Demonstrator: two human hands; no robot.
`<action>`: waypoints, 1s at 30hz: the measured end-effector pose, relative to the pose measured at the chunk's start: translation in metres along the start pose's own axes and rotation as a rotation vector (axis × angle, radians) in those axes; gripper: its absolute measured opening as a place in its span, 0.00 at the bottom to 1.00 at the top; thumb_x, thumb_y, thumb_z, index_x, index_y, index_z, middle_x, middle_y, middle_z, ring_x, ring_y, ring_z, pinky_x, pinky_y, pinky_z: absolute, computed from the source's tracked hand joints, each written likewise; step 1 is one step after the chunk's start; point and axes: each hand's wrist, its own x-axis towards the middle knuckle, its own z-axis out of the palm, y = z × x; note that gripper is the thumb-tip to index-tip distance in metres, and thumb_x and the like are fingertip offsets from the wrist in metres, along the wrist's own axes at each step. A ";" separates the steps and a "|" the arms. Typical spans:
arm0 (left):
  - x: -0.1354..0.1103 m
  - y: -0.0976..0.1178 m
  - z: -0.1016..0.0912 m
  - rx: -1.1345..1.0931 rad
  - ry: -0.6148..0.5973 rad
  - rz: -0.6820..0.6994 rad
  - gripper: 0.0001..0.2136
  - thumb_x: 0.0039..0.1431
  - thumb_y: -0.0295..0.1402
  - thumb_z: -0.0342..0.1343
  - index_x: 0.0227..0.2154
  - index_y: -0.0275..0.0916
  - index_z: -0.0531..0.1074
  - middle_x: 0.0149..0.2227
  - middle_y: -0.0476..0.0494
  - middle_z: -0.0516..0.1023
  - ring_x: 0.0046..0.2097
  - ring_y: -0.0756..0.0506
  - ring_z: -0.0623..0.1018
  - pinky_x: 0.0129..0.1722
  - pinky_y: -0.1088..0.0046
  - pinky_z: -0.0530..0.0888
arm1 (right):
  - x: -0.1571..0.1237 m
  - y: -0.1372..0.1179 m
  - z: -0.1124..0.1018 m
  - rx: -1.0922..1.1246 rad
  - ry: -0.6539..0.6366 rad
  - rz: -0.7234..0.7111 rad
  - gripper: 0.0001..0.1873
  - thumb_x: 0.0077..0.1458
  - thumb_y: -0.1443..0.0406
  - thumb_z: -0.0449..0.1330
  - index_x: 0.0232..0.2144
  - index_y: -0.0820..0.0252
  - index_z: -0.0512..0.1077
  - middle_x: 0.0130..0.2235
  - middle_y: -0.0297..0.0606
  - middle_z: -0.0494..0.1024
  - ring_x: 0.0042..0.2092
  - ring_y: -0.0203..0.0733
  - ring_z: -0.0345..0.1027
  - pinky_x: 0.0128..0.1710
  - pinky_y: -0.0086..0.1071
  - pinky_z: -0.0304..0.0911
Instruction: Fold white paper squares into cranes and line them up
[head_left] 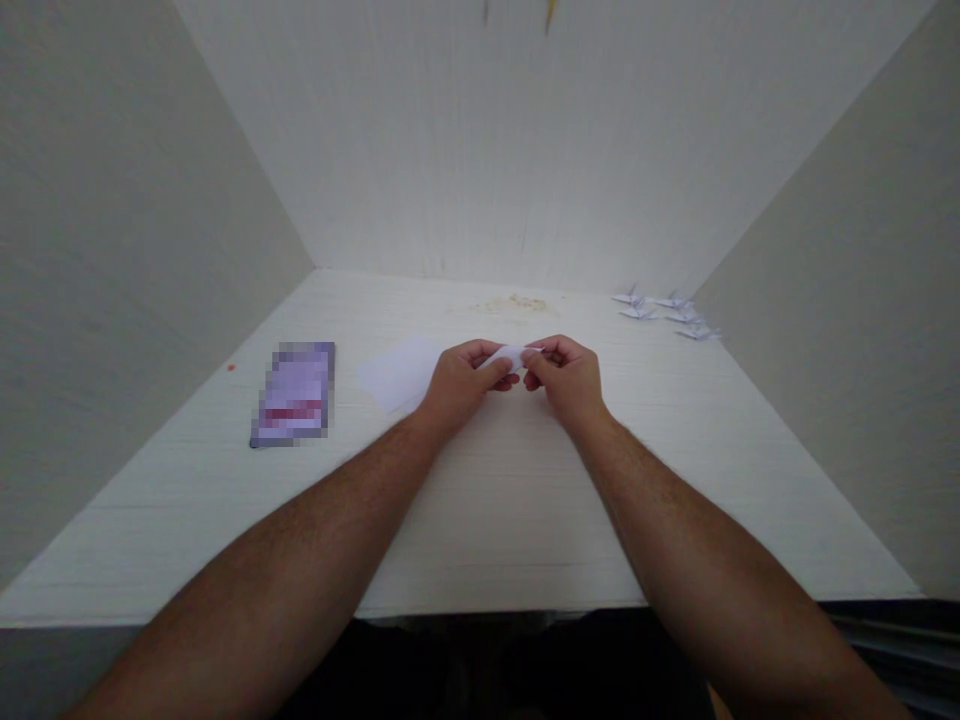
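Note:
My left hand (463, 378) and my right hand (567, 375) meet over the middle of the white table (480, 520). Between their fingertips both pinch a small folded piece of white paper (514, 355). Fingers of both hands are curled closed on it, and most of the paper is hidden by them. A flat white sheet of paper (397, 372) lies on the table just left of my left hand, partly under it.
A blurred purple rectangular object (294, 394) lies at the left. Several small folded paper cranes (666, 312) sit at the back right by the wall. Walls close in the table on three sides. A brownish stain (517, 303) marks the far edge.

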 end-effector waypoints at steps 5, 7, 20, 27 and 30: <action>-0.001 0.001 0.001 -0.020 0.006 0.007 0.14 0.48 0.35 0.68 0.35 0.33 0.75 0.33 0.42 0.81 0.32 0.47 0.81 0.34 0.71 0.78 | -0.001 -0.002 0.000 0.018 0.004 -0.013 0.11 0.48 0.58 0.66 0.28 0.60 0.73 0.19 0.30 0.74 0.20 0.32 0.66 0.21 0.27 0.61; -0.001 0.000 0.000 -0.020 -0.007 0.011 0.15 0.49 0.34 0.67 0.38 0.33 0.75 0.33 0.42 0.81 0.31 0.47 0.81 0.34 0.70 0.78 | -0.002 -0.002 -0.001 0.003 0.009 -0.016 0.11 0.49 0.58 0.65 0.27 0.60 0.74 0.19 0.30 0.74 0.21 0.32 0.66 0.21 0.27 0.60; 0.000 0.002 -0.001 0.039 -0.016 0.036 0.18 0.48 0.34 0.65 0.44 0.38 0.77 0.27 0.48 0.79 0.28 0.49 0.78 0.31 0.72 0.76 | -0.003 -0.007 0.002 -0.014 0.040 -0.011 0.10 0.44 0.60 0.67 0.26 0.59 0.73 0.19 0.29 0.73 0.20 0.32 0.65 0.21 0.28 0.62; 0.000 0.001 0.000 0.024 -0.048 0.047 0.15 0.47 0.34 0.66 0.38 0.36 0.75 0.28 0.46 0.80 0.31 0.48 0.80 0.30 0.72 0.76 | -0.003 -0.008 0.002 0.014 0.027 -0.028 0.08 0.45 0.61 0.66 0.24 0.59 0.72 0.18 0.29 0.73 0.20 0.32 0.65 0.21 0.27 0.60; -0.002 0.004 0.001 0.041 -0.042 0.039 0.14 0.47 0.33 0.66 0.37 0.36 0.74 0.28 0.46 0.80 0.30 0.48 0.80 0.30 0.72 0.76 | -0.004 -0.009 0.003 -0.021 0.039 -0.036 0.07 0.46 0.61 0.65 0.25 0.59 0.73 0.18 0.29 0.73 0.20 0.32 0.65 0.22 0.28 0.61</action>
